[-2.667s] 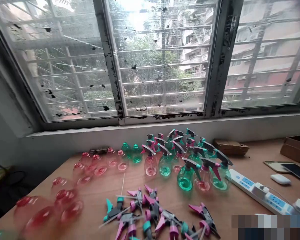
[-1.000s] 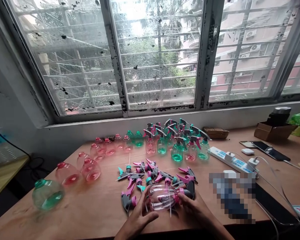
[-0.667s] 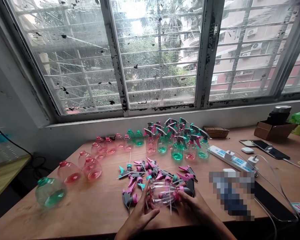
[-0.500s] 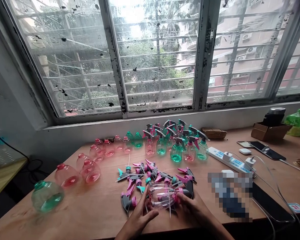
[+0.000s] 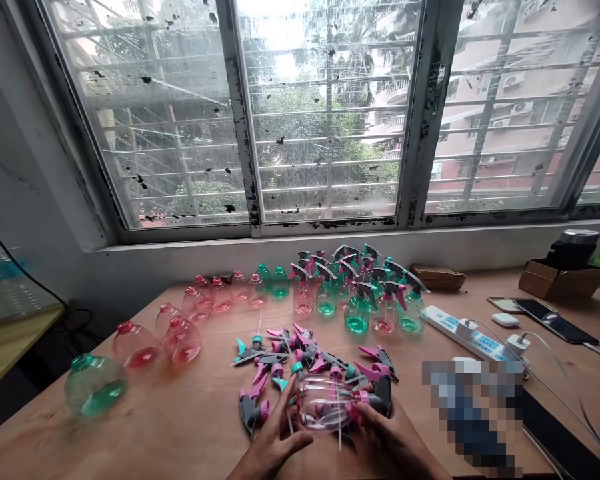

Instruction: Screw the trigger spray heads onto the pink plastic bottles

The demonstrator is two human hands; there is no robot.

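Observation:
A clear pink bottle (image 5: pixel 320 417) lies on its side between my two hands, its neck pointing right. My left hand (image 5: pixel 274 437) holds it around the base end, the thumb along the near side. At the neck, my right hand (image 5: pixel 393 427) has its fingers closed on the pink collar of a dark grey trigger sprayer head (image 5: pixel 381 398), which is on the bottle's mouth. Just beyond my hands lies a pile of loose grey sprayer heads (image 5: pixel 300 347) with pink or teal triggers and thin tubes. Another loose sprayer head (image 5: pixel 253 410) is left of my left hand.
Open pink bottles (image 5: pixel 183 341) and a green bottle (image 5: pixel 96 387) stand left. Bottles with sprayers fitted (image 5: pixel 359 317) crowd the back middle. A power strip (image 5: pixel 473 340) with cables, phones (image 5: pixel 555 320) and a cardboard box (image 5: pixel 563 277) are right, below the window.
The view has shifted slightly, so most things sit a little differently in the picture. Both hands keep nearly the same hold on the bottle and sprayer head.

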